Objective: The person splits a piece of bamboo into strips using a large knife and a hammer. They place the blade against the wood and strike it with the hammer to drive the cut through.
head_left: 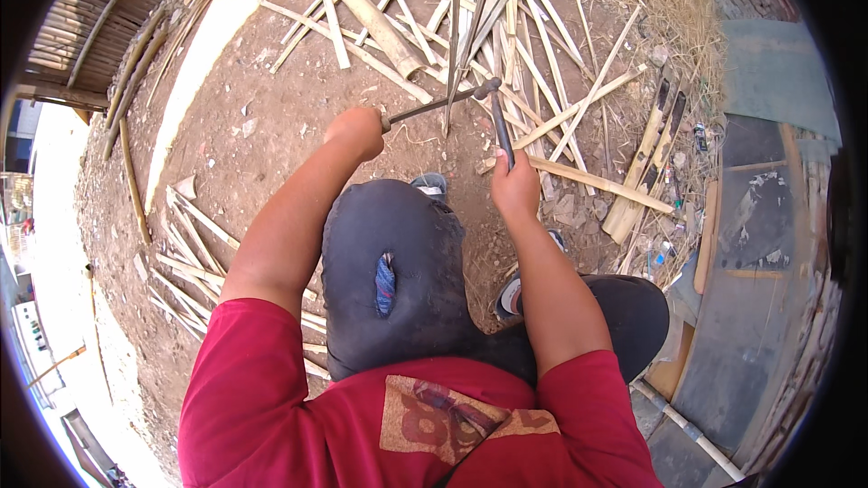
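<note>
My left hand [360, 133] is closed round the handle of a long, narrow dark-bladed knife [423, 108]. Its blade points right, crossing a long bamboo piece [463, 36] that rises from the ground in front of me and looks split lengthwise. My right hand [516, 185] grips a hammer [503, 125] low on its dark handle. The hammer's head is up at the tip end of the blade; whether they touch, I cannot tell. How deep the blade sits in the bamboo is unclear.
Split bamboo strips [551, 63] lie in a criss-cross heap ahead, beside a thick bamboo pole [366, 14]. More strips [194, 253] are scattered at left. Straw [674, 9], blackened bamboo pieces [646, 163] and a grey panel [759, 190] line the right side.
</note>
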### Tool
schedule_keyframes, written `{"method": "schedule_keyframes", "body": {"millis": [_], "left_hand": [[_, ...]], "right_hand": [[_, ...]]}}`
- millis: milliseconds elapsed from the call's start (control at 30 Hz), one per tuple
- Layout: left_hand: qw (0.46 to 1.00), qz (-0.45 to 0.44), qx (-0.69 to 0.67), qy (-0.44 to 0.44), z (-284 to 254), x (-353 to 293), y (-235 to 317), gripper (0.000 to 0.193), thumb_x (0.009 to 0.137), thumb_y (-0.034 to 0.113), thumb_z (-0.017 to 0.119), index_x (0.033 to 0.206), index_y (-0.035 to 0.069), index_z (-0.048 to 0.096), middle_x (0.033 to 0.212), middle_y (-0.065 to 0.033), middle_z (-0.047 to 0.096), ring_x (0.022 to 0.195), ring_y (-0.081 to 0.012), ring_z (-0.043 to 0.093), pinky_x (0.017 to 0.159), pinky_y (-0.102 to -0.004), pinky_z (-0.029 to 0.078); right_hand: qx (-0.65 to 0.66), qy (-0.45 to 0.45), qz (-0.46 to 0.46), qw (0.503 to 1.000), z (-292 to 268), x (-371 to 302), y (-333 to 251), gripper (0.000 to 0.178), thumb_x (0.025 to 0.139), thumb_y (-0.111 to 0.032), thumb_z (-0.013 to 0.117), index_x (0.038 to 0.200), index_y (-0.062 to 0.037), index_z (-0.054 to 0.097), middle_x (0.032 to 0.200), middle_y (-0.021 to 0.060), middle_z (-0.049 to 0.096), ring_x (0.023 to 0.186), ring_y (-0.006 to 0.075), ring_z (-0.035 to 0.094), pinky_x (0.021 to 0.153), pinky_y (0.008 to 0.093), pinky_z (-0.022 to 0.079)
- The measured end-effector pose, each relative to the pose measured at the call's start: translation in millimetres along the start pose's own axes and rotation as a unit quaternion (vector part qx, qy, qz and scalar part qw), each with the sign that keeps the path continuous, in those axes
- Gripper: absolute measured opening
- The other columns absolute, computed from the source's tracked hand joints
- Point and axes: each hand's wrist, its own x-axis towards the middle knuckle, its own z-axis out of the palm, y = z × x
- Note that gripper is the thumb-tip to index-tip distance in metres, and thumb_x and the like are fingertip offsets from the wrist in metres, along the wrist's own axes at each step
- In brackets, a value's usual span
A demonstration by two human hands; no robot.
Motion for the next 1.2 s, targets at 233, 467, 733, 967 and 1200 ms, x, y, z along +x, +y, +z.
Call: {"method": "schedule_keyframes", "body": {"millis": [233,467,733,967,1200], "left_hand": [[1.000,-0.017,-0.016,0.006,-3,-3,2,0.029,0.090,0.012,0.063,0.117,0.005,0.073,0.118,-0.0195,0.073,0.110,-0.0358,0.071,0.093,-0.0439,0.058],[1.000,-0.021,0.004,-0.008,-6,-2,5,0.029,0.090,0.011,0.063,0.117,0.006,0.074,0.120,-0.0184,0.073,0.111,-0.0356,0.071,0.094,-0.0439,0.058],[0.999,-0.033,-0.017,-0.008,8,6,-1,0.030,0.089,0.010,0.063,0.117,0.007,0.075,0.119,-0.0183,0.073,0.112,-0.0355,0.071,0.094,-0.0437,0.058],[1.000,-0.013,-0.002,-0.014,7,9,2,0.030,0.089,0.010,0.063,0.116,0.007,0.075,0.120,-0.0188,0.073,0.112,-0.0353,0.071,0.094,-0.0437,0.058],[0.999,-0.033,-0.036,-0.009,19,17,-7,0.029,0.089,0.012,0.065,0.115,0.006,0.075,0.119,-0.0191,0.073,0.111,-0.0363,0.071,0.094,-0.0443,0.058]], "right_hand": [[0.144,0.106,-0.044,0.983,-31,28,-38,0.035,0.106,-0.035,0.054,0.108,-0.0011,0.062,0.077,0.0211,0.068,0.071,0.0415,0.067,0.066,0.0485,0.050],[0.024,-0.051,0.031,0.998,9,17,12,0.038,0.103,-0.039,0.056,0.105,-0.0019,0.063,0.084,0.0263,0.070,0.083,0.0479,0.068,0.074,0.0548,0.050],[0.159,0.093,-0.006,0.983,-21,39,-35,0.039,0.104,-0.040,0.054,0.105,-0.0024,0.062,0.081,0.0242,0.069,0.079,0.0466,0.068,0.070,0.0522,0.051],[0.004,-0.065,0.013,0.998,8,27,4,0.038,0.103,-0.040,0.055,0.104,-0.0027,0.063,0.079,0.0255,0.068,0.078,0.0485,0.066,0.071,0.0563,0.049],[0.153,0.055,-0.040,0.986,-7,34,-32,0.037,0.106,-0.040,0.052,0.105,-0.0043,0.064,0.079,0.0207,0.070,0.075,0.0417,0.068,0.069,0.0492,0.051]]}}
